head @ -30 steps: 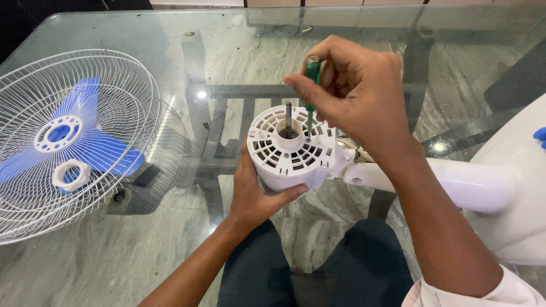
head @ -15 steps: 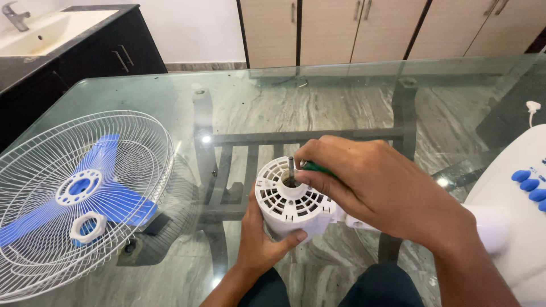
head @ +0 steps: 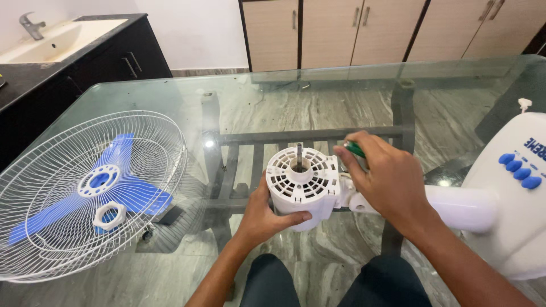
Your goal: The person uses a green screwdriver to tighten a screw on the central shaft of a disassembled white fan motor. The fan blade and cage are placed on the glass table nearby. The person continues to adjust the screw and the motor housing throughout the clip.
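Observation:
A white vented fan motor housing (head: pixel 301 185) with a bare metal shaft sticking up lies on the glass table (head: pixel 318 102). My left hand (head: pixel 264 213) cups the housing from below and the left, thumb across its front. My right hand (head: pixel 387 179) is closed around a green-handled screwdriver (head: pixel 355 149) just right of the housing, over the neck (head: pixel 460 207) joining it to the white fan base (head: pixel 512 193) with blue buttons.
A white wire fan guard (head: pixel 85 193) holding blue blades and a loose white ring nut (head: pixel 109 216) lies at the left of the table. A dark counter with a sink (head: pixel 51 40) stands far left. Wooden cabinets (head: pixel 352 28) line the back wall.
My right hand has taken the screwdriver from above the housing's top face down to its right side. The view has tilted up, showing more of the room.

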